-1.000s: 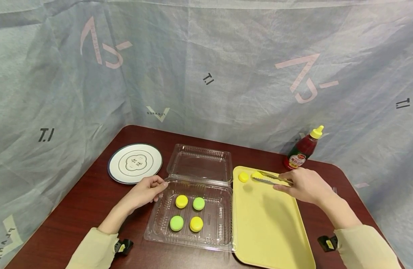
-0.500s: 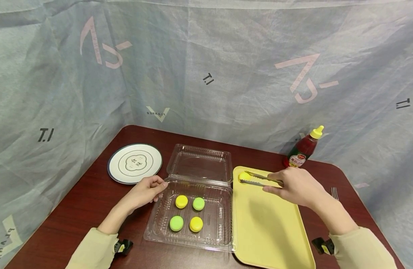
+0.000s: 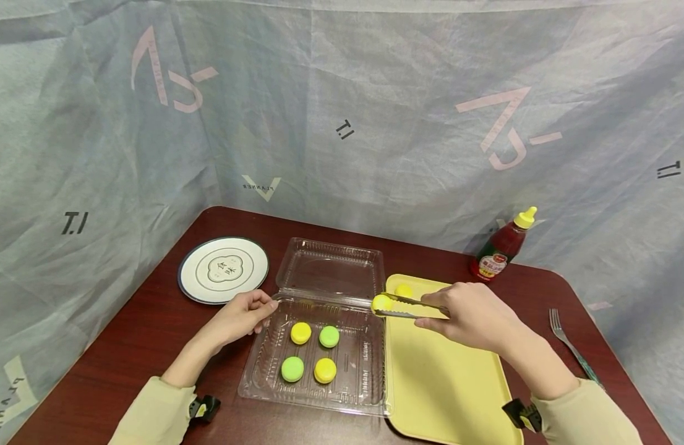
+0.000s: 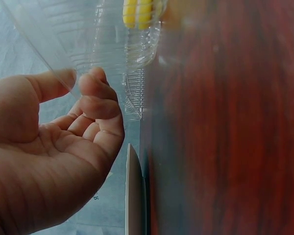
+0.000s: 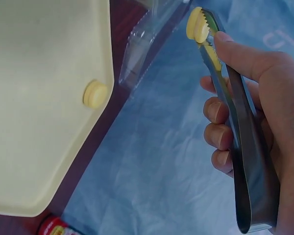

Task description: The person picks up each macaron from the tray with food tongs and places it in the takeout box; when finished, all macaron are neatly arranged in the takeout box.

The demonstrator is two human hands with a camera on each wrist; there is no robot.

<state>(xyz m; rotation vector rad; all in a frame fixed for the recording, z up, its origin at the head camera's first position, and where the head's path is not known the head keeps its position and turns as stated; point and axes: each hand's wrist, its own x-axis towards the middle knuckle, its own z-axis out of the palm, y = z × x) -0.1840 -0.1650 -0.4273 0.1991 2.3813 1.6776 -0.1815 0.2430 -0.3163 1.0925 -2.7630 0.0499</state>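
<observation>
My right hand (image 3: 475, 312) grips a pair of metal tongs (image 5: 242, 147), whose toothed tips pinch a yellow macaron (image 3: 381, 303). In the head view that macaron overlaps the line between the tray and the clear plastic box. My left hand (image 3: 244, 319) pinches the left rim of the box (image 3: 314, 402) between thumb and fingers, as the left wrist view shows. The box stands with its lid (image 3: 331, 272) folded back. Inside lie two yellow macarons (image 3: 300, 334) and two green macarons (image 3: 292, 369). Another yellow macaron (image 5: 95, 94) sits near the far edge of the yellow tray (image 3: 448, 383).
A white plate (image 3: 197, 272) with a dark blue rim lies left of the lid. Behind the tray stands a red sauce bottle (image 3: 498, 253) with a yellow cap. A fork (image 3: 570, 346) rests on the table's right side. Grey cloth (image 3: 342, 173) hangs behind the table.
My right hand has moved left with the tongs, carrying a yellow macaron off the tray's far side to the box's edge. More of the fork shows. The left hand stays put.
</observation>
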